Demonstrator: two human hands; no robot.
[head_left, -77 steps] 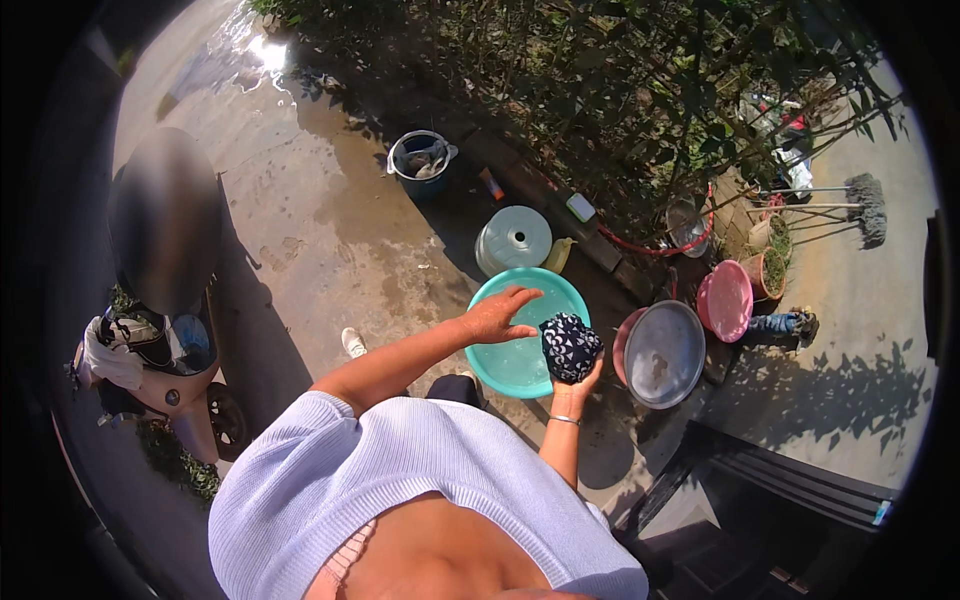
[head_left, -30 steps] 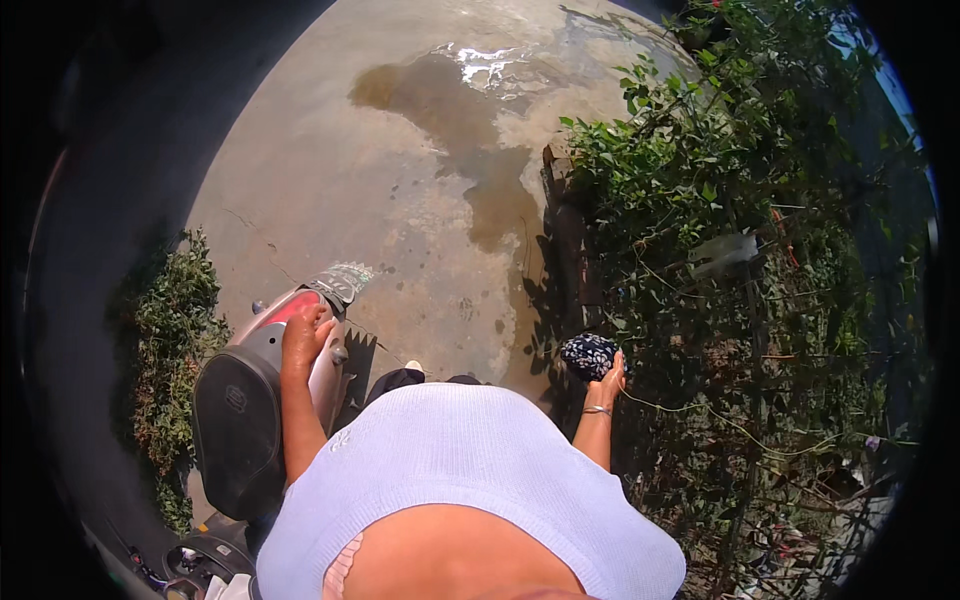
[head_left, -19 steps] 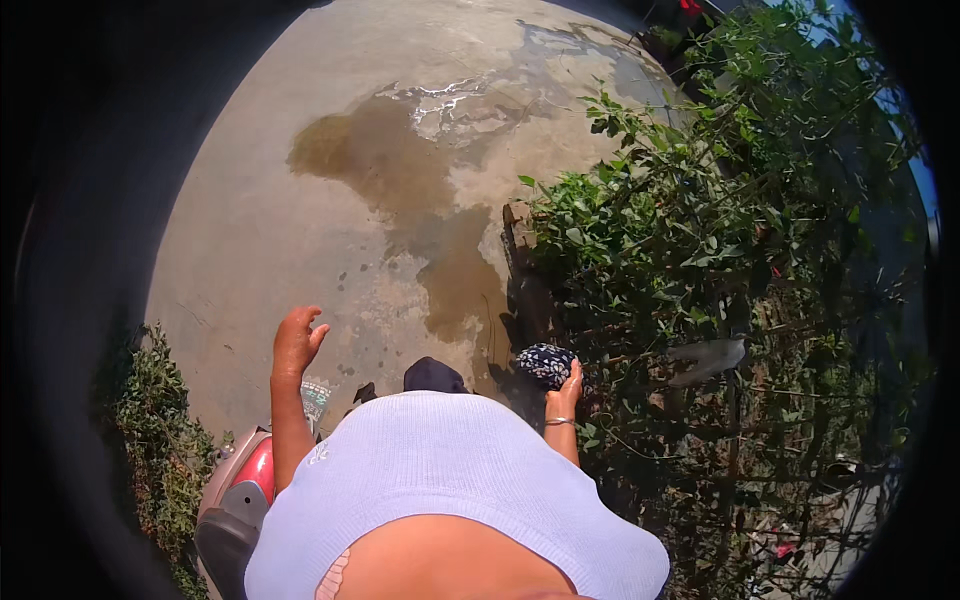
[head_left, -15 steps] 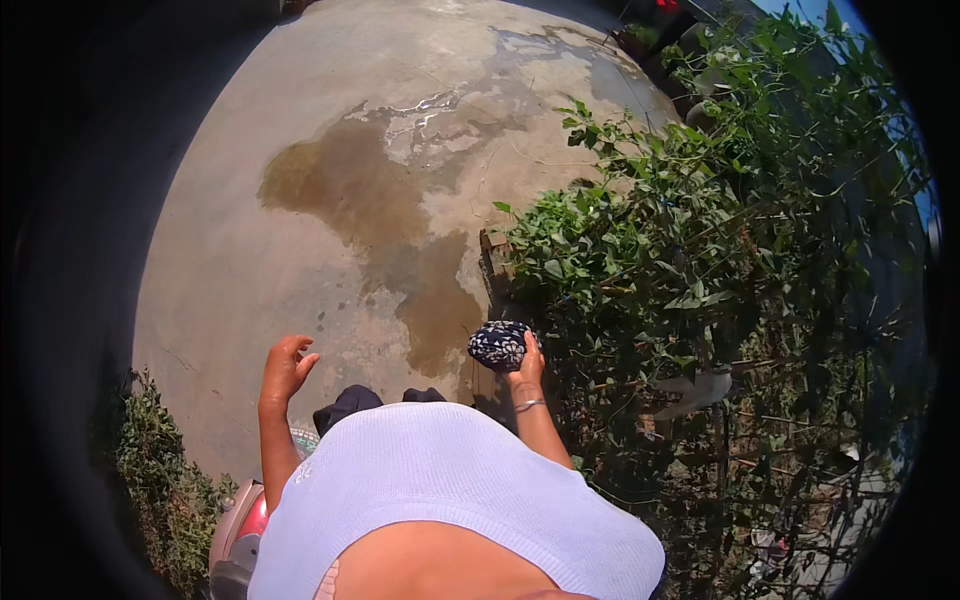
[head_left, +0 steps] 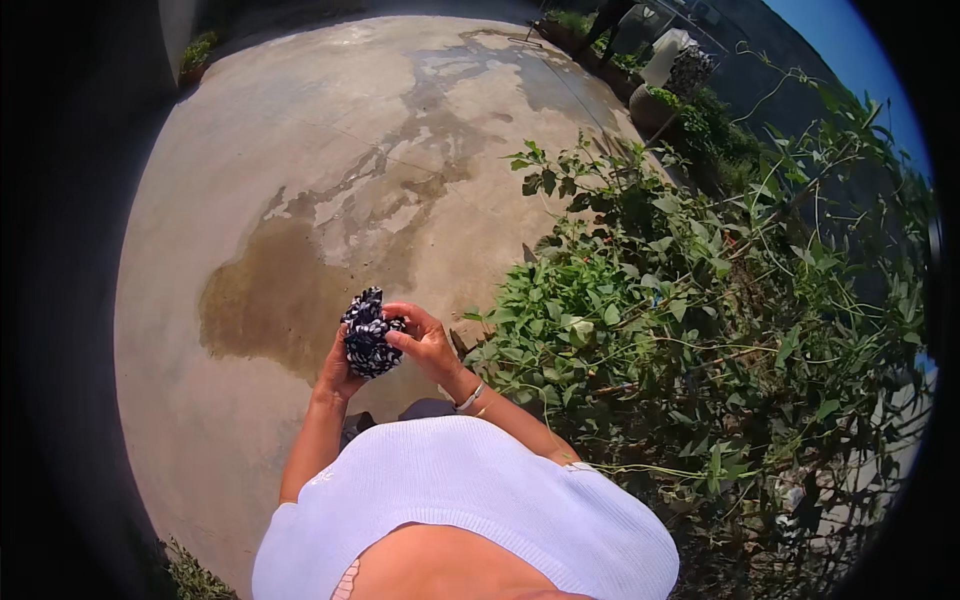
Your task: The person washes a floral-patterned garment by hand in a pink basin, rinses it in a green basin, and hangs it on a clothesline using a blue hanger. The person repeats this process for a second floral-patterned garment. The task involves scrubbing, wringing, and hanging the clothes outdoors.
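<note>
In front of my chest I hold a bunched dark cloth (head_left: 371, 345) with a white floral pattern. My left hand (head_left: 340, 366) wraps its left side, and part of those fingers is hidden behind the cloth. On the right side my right hand (head_left: 429, 349) pinches it between thumb and curled fingers. A silvery bracelet (head_left: 470, 398) circles my right wrist. A bit of the cloth sticks up at the top of the bundle.
Leafy climbing plants (head_left: 640, 330) on thin stakes crowd the right side. Ahead lies a concrete floor (head_left: 250, 150) with a wet brown patch (head_left: 265, 300). Farther off at the right stands a rounded pot (head_left: 652, 108). Low foliage (head_left: 195, 575) shows at the lower left.
The cloth has moved left from beside the plants to in front of me. My left hand, empty before, now grips it too. My view has shifted forward along the floor.
</note>
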